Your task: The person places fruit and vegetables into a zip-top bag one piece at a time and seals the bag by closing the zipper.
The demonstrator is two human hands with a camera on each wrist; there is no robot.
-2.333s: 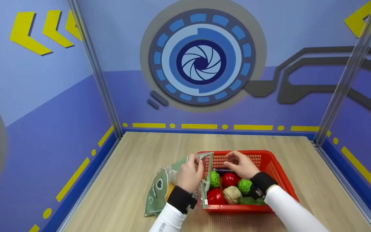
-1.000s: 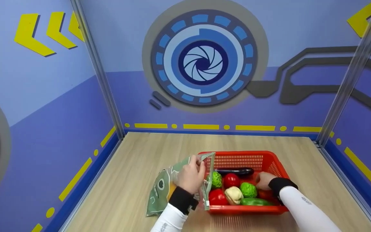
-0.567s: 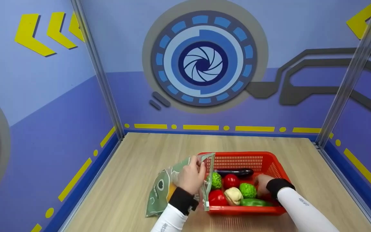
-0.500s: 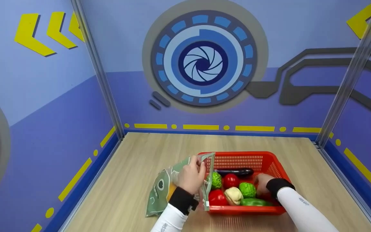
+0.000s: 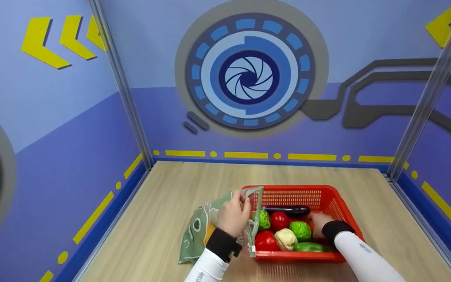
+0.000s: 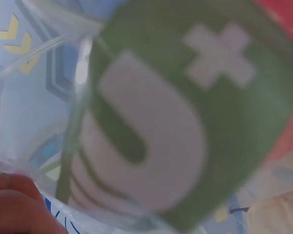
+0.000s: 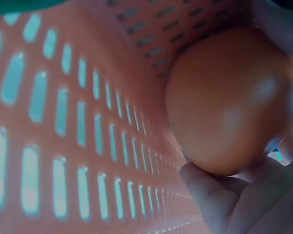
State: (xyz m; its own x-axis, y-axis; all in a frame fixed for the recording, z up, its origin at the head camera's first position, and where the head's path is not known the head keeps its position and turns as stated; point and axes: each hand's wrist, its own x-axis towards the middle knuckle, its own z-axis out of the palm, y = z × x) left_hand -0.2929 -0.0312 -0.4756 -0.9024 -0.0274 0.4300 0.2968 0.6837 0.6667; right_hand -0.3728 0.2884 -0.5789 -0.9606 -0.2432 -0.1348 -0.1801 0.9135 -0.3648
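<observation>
My left hand (image 5: pixel 233 214) pinches the upper edge of a green zip bag (image 5: pixel 194 237) with a cartoon print. The bag's clear mouth faces right and overlaps the left end of a red basket (image 5: pixel 300 256). In the left wrist view, the bag's printed side (image 6: pixel 156 126) fills much of the frame, with fingers (image 6: pixel 19 209) at lower left. My right hand (image 5: pixel 320 224) is down inside the basket's right part. Seen from the right wrist, its fingers (image 7: pixel 210 195) curl round a smooth, round orange-red fruit (image 7: pixel 229 102) beside the slotted basket wall (image 7: pixel 88 141).
The basket also holds an eggplant (image 5: pixel 290 210), two green cabbage-like balls, one being the green ball (image 5: pixel 300 231), a red ball-shaped vegetable (image 5: pixel 279 220), a red pepper-like piece (image 5: pixel 266 241), a pale bulb (image 5: pixel 286 238) and a long green vegetable (image 5: pixel 311 246). Walls enclose the wooden table (image 5: pixel 163 203).
My right hand has gone from above the basket's middle down into its right part, uncovering the eggplant, and has shifted slightly left lately. My left hand keeps its grip on the bag.
</observation>
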